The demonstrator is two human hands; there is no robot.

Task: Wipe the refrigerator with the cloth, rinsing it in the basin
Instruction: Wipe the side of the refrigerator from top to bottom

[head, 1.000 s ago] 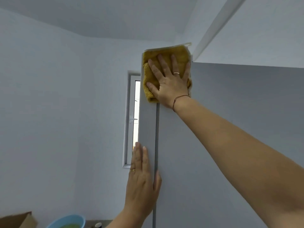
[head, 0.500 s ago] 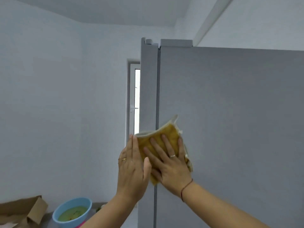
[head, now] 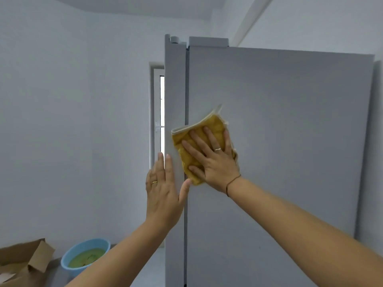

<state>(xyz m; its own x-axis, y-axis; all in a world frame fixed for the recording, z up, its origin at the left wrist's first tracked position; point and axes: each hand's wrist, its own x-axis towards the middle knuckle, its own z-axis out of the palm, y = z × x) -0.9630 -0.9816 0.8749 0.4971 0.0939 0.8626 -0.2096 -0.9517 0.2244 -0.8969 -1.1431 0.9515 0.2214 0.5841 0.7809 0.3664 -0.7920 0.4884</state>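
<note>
The grey refrigerator (head: 279, 131) fills the right half of the view, with a narrow door strip on its left and a dark seam between them. A folded yellow cloth (head: 215, 126) lies flat over the seam at mid height. My right hand (head: 213, 160) presses it against the fridge with straight, spread fingers. My left hand (head: 163, 193) rests flat on the narrow strip just below and left of the cloth, thumb near the seam. A light blue basin (head: 68, 259) of greenish water stands at the lower left.
An open cardboard box (head: 22, 259) sits at the bottom left beside the basin. White walls lie to the left, and a narrow window (head: 158, 121) shows behind the fridge's left edge. A white beam runs above the fridge.
My right hand dragged the cloth down from the fridge's top corner to mid height, then rose a little. My left hand stayed flat on the narrow strip. The view dropped, showing the basin.
</note>
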